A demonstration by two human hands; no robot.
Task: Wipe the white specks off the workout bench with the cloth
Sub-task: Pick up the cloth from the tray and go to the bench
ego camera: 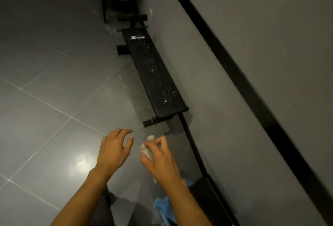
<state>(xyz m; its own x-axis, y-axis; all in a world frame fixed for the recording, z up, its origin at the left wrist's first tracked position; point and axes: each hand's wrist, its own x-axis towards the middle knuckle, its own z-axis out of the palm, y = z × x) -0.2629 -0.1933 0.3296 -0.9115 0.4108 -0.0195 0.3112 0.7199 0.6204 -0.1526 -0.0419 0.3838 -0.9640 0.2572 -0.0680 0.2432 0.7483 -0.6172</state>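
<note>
- Two hands in view, both low in frame and well short of the work area.
- Your right hand (158,155) is closed around a bunched pale cloth (146,149); one end sticks out past the fingertips, and another bit shows below the wrist.
- Your left hand (115,149) is empty, fingers spread and slightly curled, hovering just beside the cloth but not touching it.
- Both hands hang over the grey tiled floor (54,90), nothing under them but tile.
- Something blue (165,206) sits low by your right forearm; can't tell what it is.
- Workout bench (155,74) lies ahead along the grey wall (234,63), a long black pad with a white logo at the far end.
- White specks (168,96) are scattered over the pad, thickest at the near end on the wall side, thinner toward the logo.
- Step in hand, as I read it: approach. Cloth is gripped, no contact with the pad yet, wiping not started.
- Next move calls for closing the gap to the near end, then flattening the cloth so more than a balled edge meets the pad.
- Suggest sweeping away from the wall, so specks don't lodge in the gap there.
- Left hand is free to brace if you need it.
</note>
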